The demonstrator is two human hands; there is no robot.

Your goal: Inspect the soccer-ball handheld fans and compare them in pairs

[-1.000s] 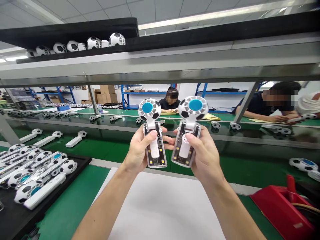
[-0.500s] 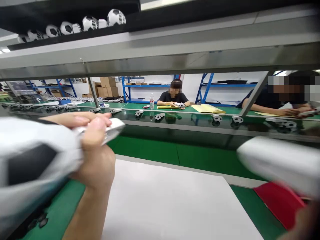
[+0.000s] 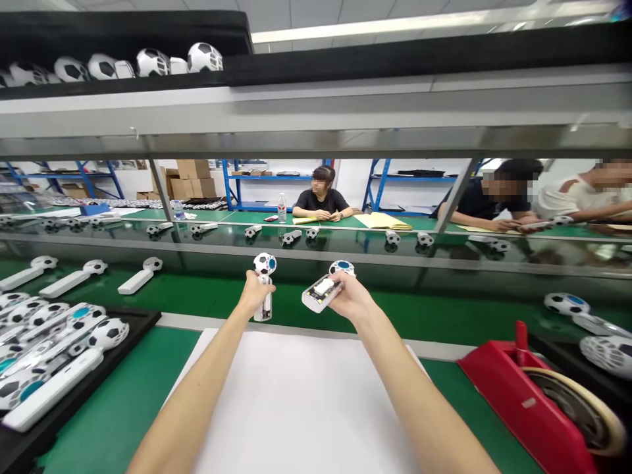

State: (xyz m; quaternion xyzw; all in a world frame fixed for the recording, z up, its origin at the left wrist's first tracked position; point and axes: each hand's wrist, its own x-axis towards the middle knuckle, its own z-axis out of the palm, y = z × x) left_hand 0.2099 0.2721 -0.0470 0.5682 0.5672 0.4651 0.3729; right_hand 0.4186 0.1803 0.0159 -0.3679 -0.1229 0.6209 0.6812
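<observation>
Both arms reach forward over the green bench. My left hand (image 3: 253, 294) is closed around the white handle of a football-headed handheld fan (image 3: 265, 264), which stands upright with its ball at the top. Parts inside its handle show through an open side. To the right, my right hand (image 3: 353, 296) grips a second football-headed handheld fan (image 3: 316, 300). That handle is tilted toward me, its open face showing a white piece and inner electronics. Its ball head, with a blue disc, sits behind my fingers. A white sheet (image 3: 306, 401) lies beneath my forearms.
At left, a black tray (image 3: 143, 322) holds several similar fans. A red tape dispenser (image 3: 533, 408) stands at right, beside more fans. More fans lie on the dark strip (image 3: 222, 249) ahead. Co-workers (image 3: 323, 197) sit opposite. A shelf (image 3: 345, 99) crosses overhead.
The fans, large and blurred near the camera before, are now farther forward in my two hands near the middle. The view has shifted, bringing the left tray and the tape dispenser into sight.
</observation>
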